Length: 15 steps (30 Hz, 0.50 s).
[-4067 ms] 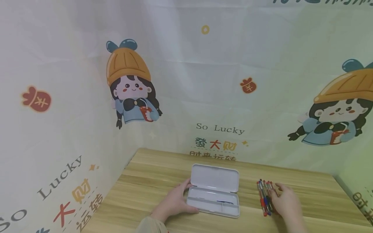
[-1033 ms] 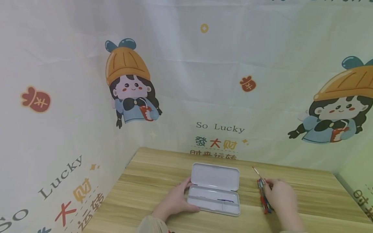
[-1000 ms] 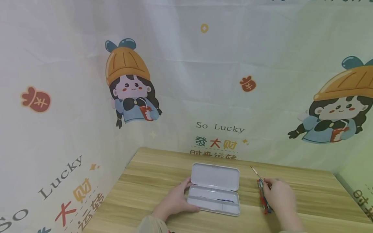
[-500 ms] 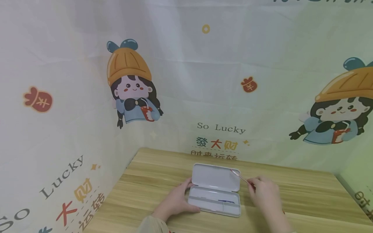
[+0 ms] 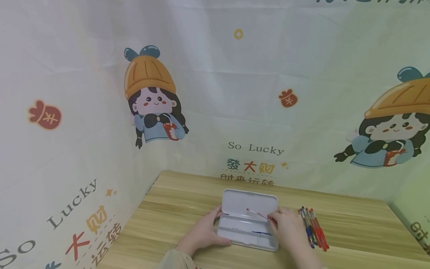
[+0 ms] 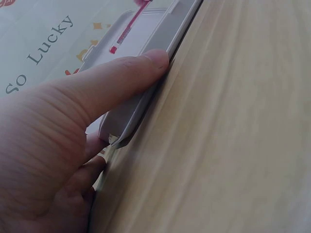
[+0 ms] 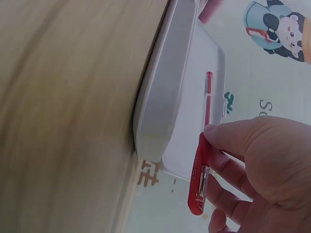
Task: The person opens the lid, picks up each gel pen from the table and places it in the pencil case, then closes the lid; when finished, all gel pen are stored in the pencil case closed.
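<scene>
A white pencil case (image 5: pixel 249 202) lies with its lid raised on the wooden table. My left hand (image 5: pixel 202 232) grips its left end, thumb over the front wall (image 6: pixel 133 104) and other fingers round the side. Between thumb and fingers, my right hand (image 5: pixel 291 228) pinches a red gel pen (image 7: pixel 197 182) by its capped end. The pen's slim end points left above the case, tilted, apart from the tray. Inside the case's rear compartment lies a thin blue pen (image 5: pixel 262 233); a small divider splits the front part.
Right of my right hand, several red, blue and dark gel pens (image 5: pixel 315 228) lie side by side on the table (image 5: pixel 366 224). A printed cloth (image 5: pixel 208 112) hangs behind and to the left of the table.
My right hand has taken the red pen from the bunch and carried it left over the case. The remaining pens are uncovered. My left hand stays at the case.
</scene>
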Available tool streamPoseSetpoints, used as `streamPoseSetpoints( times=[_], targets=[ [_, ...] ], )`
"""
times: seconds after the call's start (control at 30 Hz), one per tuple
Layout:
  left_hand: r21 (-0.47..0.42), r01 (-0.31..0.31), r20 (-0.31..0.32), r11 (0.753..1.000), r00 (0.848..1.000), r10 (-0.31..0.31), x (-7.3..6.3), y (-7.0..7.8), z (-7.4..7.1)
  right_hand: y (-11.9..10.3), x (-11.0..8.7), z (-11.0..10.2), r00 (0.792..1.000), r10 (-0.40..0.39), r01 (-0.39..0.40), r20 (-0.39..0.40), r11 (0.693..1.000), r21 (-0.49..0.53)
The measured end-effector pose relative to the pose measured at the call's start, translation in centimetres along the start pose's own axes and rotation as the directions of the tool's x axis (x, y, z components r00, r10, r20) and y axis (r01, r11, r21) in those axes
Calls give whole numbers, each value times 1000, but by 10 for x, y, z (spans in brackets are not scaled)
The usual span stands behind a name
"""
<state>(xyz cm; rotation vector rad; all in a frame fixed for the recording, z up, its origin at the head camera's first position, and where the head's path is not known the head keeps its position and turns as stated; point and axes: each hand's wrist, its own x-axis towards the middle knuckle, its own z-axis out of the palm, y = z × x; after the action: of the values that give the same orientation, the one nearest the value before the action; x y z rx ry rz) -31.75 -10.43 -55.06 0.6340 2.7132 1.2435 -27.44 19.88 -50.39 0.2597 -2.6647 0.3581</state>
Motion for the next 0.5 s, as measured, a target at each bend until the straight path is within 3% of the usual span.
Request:
streamPoseSetpoints(
  times=[0.27, 0.5],
  targets=[
    [-12, -3, 0, 1000, 1000, 3, -1, -1, 0, -13, 4, 10, 996, -89, 89, 22, 996, 10],
    [-15, 10, 2, 1000, 1000, -10, -1, 1, 1, -19, 5, 18, 994, -95, 93, 52, 994, 55]
  ],
)
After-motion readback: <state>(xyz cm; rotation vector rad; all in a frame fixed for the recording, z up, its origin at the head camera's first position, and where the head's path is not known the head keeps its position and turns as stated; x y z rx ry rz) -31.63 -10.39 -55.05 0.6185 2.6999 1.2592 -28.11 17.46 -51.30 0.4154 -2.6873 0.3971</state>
